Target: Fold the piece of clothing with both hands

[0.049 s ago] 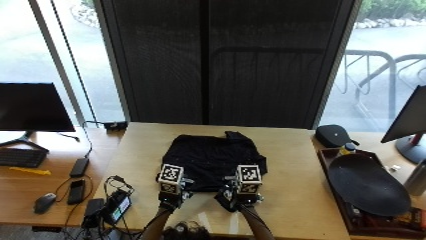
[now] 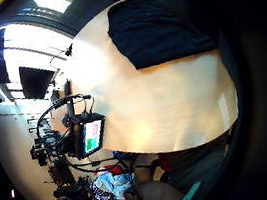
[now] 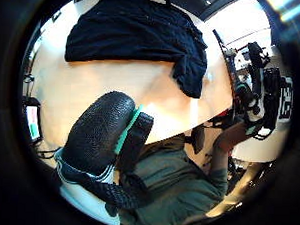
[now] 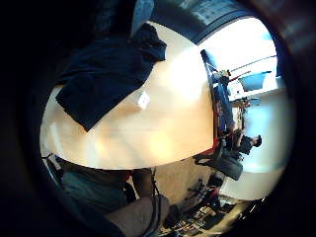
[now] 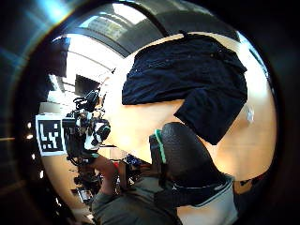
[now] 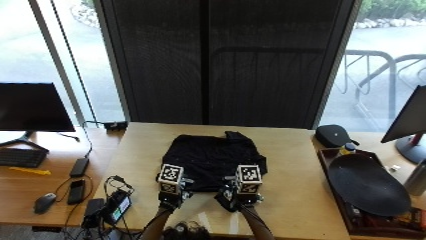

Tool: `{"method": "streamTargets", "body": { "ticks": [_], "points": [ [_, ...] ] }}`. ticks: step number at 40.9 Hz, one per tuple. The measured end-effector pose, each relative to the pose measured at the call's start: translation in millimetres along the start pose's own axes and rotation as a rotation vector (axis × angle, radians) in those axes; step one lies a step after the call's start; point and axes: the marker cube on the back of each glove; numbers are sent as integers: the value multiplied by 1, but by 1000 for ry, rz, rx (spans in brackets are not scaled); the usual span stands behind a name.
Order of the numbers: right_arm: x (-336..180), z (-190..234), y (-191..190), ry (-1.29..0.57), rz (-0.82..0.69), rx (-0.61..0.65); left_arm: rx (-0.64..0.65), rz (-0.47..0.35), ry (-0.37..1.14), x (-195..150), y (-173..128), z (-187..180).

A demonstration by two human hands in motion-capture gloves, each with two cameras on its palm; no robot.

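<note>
A black piece of clothing [image 6: 213,157] lies loosely spread on the wooden table [image 6: 299,200], with one corner turned over at its far right. My left hand [image 6: 170,201] and right hand [image 6: 234,200] hover side by side just in front of its near hem, above bare table. Neither hand touches the cloth. The palm views show the garment [image 3: 133,31] [image 5: 187,75] a little way off. The left thumb [image 3: 96,135] and right thumb [image 5: 183,154] stick out with nothing held against them. The little finger side views also show the clothing [image 2: 158,25] [image 4: 103,74] lying apart from the hands.
A small screen device with cables [image 6: 116,207] sits at the table's near left corner. A black tray with a dark oval dish [image 6: 366,190] and a black case [image 6: 336,135] stand at the right. A monitor [image 6: 33,107], phone and mouse lie on the left desk.
</note>
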Motion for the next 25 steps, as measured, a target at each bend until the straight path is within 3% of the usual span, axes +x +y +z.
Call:
{"method": "streamTargets", "body": {
  "ticks": [5, 18, 25],
  "points": [
    [-4, -11, 8, -15, -16, -7, -9, -4, 9, 0, 2, -2],
    [4, 10, -2, 1, -7, -33, -16, 3, 5, -1, -6, 8],
    [9, 30, -18, -21, -24, 44, -7, -2, 6, -1, -23, 28]
  ]
}}
